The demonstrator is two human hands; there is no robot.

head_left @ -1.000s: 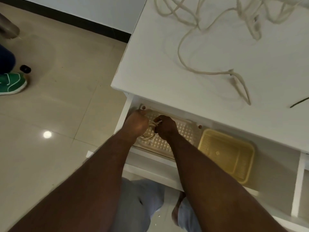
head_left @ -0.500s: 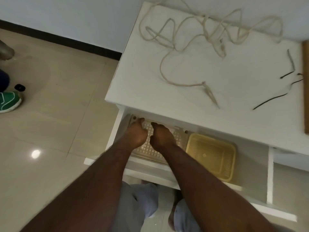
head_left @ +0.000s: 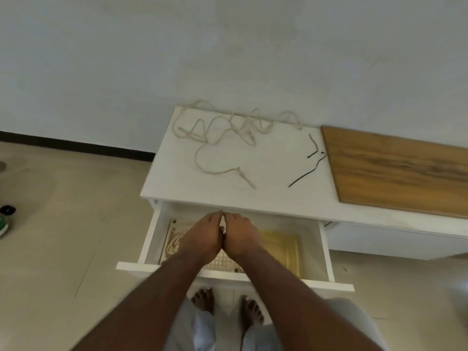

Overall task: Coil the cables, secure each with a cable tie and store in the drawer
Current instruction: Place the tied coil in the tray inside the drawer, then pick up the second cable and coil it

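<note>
The white drawer point(head_left: 326, 252) stands pulled out under the white cabinet top point(head_left: 273, 178). A coiled cream cable point(head_left: 173, 245) lies in a perforated beige tray point(head_left: 222, 262) at the drawer's left. My left hand point(head_left: 205, 235) and my right hand point(head_left: 240, 234) hover side by side over the drawer's middle, fingers stretched toward the cabinet edge and holding nothing. A loose cream cable point(head_left: 217, 138) sprawls uncoiled on the cabinet top. Black cable ties point(head_left: 305, 174) lie to its right.
A yellow basket point(head_left: 283, 245) sits in the drawer's right half, partly behind my right hand. A wooden board point(head_left: 395, 171) covers the top's right side. A green shoe point(head_left: 3, 224) is on the tiled floor at far left. My bare feet point(head_left: 202, 298) stand below the drawer front.
My hands have let go of the coiled cable, which now lies in the tray, and have risen to the drawer's middle. The camera has tilted up and back.
</note>
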